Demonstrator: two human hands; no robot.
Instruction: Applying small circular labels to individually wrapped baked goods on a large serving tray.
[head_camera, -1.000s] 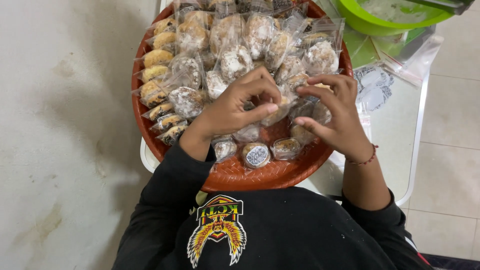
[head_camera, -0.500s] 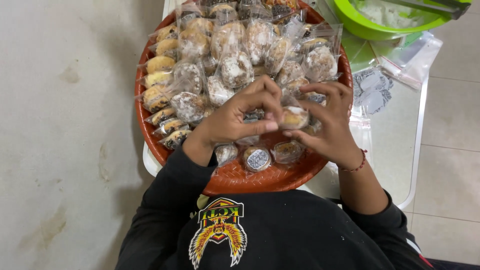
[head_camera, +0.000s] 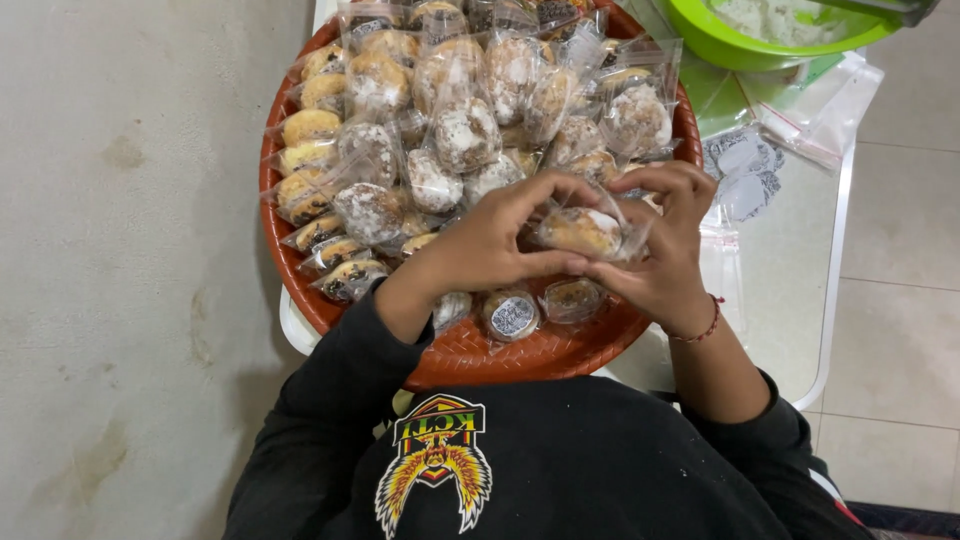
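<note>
Both hands' (head_camera: 500, 240) (head_camera: 665, 255) grip apparently closed around wrapped pastry (head_camera: 582, 231), above tray (head_camera: 480, 350).

Clear plastic packets of pale, sugar-dusted pastries (head_camera: 465, 135) crowd the round orange tray (head_camera: 520, 355), one wrapped pastry (head_camera: 582, 231) raised above its near edge, empty clear bags (head_camera: 790, 120) lying right of it.

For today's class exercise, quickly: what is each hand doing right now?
Left hand: closed on the wrapped pastry.
Right hand: closed on the same wrapped pastry, over the orange tray.
</note>
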